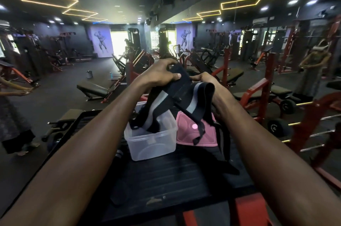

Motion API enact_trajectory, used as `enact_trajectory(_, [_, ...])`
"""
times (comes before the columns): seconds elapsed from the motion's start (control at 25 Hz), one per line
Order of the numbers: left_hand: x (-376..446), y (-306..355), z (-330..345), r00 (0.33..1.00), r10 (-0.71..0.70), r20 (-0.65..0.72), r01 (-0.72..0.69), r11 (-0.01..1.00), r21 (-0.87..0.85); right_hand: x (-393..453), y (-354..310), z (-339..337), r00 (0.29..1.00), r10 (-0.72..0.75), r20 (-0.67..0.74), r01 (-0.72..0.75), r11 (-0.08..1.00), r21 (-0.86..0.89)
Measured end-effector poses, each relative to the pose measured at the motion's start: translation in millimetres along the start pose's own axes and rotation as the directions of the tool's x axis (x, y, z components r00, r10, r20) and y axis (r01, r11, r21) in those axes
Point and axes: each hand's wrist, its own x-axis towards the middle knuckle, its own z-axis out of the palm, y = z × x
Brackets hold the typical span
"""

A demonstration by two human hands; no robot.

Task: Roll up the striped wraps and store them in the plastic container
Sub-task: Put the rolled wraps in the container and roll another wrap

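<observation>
there, above the plastic container [150, 139], both hands were raised and closed on one striped wrap [180, 94]. the left hand [158, 74] had its grip curled over the wrap's upper end, thumb pressed flat on the dark fabric and fingers bent round the top edge. the right hand [202, 78] pinched the same end from the other side; its fingertips were mostly hidden behind the cloth, so how tightly that grip closed could not be told beyond a clear hold. from the hands the wrap, black with grey bands, fell in two folds: one length dropped straight down into the container, its tail lying inside against the far wall, while the other looped over the right wrist and hung down beside the container, across a pink lid [186, 133]. that lid lay flat just beside the container on the right, touching or nearly touching its wall. the container stood open on a black ribbed worktop [166, 176]. another dark strap [224, 144] trailed on the worktop past the lid, further from the container. behind the container stood gym benches and red racks.
</observation>
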Motion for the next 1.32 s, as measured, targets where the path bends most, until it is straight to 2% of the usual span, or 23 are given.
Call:
enact_trajectory(0.12, [14,15,29,0.988,-0.108,0.110,0.119,0.988,-0.094,6,0,-31,0.999,0.022,-0.033,-0.025,0.995,-0.092])
enact_trajectory(0.24, [23,13,70,0.964,-0.197,0.177,0.235,0.946,-0.225,18,4,-62,0.993,0.012,-0.117,-0.047,0.952,-0.303])
enact_trajectory(0.36, [28,3,111,0.959,-0.237,0.153,0.268,0.936,-0.227,24,9,-87,0.987,-0.047,-0.153,-0.040,0.853,-0.521])
enact_trajectory(0.48, [27,-10,143,0.953,-0.297,0.066,0.304,0.927,-0.218,21,8,-99,0.978,-0.131,-0.163,-0.003,0.769,-0.639])
enact_trajectory(0.6, [29,-27,171,0.924,-0.381,0.045,0.378,0.884,-0.277,23,4,-109,0.979,-0.155,-0.129,0.043,0.784,-0.620])
enact_trajectory(0.72, [37,-42,191,0.915,-0.399,0.055,0.395,0.861,-0.321,23,1,-115,0.980,-0.165,-0.113,0.089,0.866,-0.492])
enact_trajectory(0.8, [39,-47,200,0.909,-0.408,0.087,0.413,0.852,-0.320,30,-1,-118,0.977,-0.172,-0.123,0.098,0.883,-0.459])
enact_trajectory(0.88, [39,-44,201,0.903,-0.426,0.056,0.422,0.855,-0.302,28,-4,-118,0.980,-0.115,-0.161,0.014,0.852,-0.524])
enact_trajectory(1.0, [39,-30,195,0.886,-0.455,-0.090,0.398,0.846,-0.353,22,-13,-122,0.983,-0.088,-0.162,-0.041,0.750,-0.660])
enact_trajectory(1.04, [35,-21,190,0.872,-0.484,-0.072,0.415,0.810,-0.415,22,-15,-124,0.984,-0.074,-0.164,-0.049,0.767,-0.639])
enact_trajectory(1.08, [32,-13,185,0.859,-0.512,0.006,0.451,0.752,-0.481,25,-15,-124,0.987,-0.048,-0.152,-0.050,0.811,-0.583])
enact_trajectory(1.12, [30,-6,180,0.846,-0.519,0.120,0.499,0.695,-0.518,28,-14,-125,0.989,-0.025,-0.146,-0.053,0.860,-0.508])
enact_trajectory(1.2, [26,3,170,0.824,-0.470,0.315,0.565,0.648,-0.511,33,-13,-123,0.992,-0.005,-0.126,-0.037,0.943,-0.332])
enact_trajectory(1.24, [25,5,168,0.819,-0.441,0.366,0.573,0.631,-0.523,34,-12,-121,0.993,-0.009,-0.120,-0.020,0.972,-0.236])
enact_trajectory(1.32, [28,4,167,0.840,-0.409,0.357,0.541,0.576,-0.613,36,-7,-118,0.994,-0.018,-0.104,0.008,0.995,-0.097])
